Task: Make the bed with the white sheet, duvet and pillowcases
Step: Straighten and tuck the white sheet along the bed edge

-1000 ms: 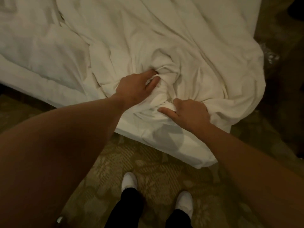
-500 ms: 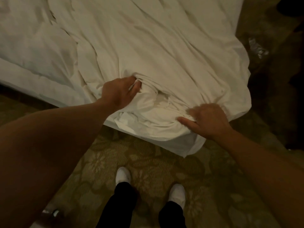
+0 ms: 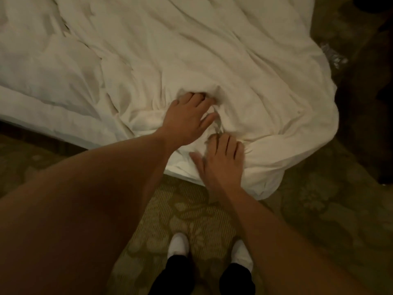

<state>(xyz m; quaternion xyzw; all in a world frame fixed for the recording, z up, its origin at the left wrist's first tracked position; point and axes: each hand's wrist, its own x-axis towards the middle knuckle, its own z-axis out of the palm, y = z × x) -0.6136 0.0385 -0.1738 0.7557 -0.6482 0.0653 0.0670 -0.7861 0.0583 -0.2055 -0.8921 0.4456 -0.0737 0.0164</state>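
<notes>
Two hands, left hand (image 3: pixel 187 122) and right hand (image 3: pixel 223 160), fingers spread flat on soft, creased white duvet (image 3: pixel 212 60)

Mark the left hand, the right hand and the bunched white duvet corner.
left hand (image 3: pixel 187 120), head view, back of hand.
right hand (image 3: pixel 223 162), head view, back of hand.
white duvet (image 3: pixel 287 150), head view, bunched corner.

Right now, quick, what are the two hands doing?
Left hand: open, fingertips pushing into the bunched white bedding.
Right hand: open, fingers spread flat on the bedding; blurred.
</notes>
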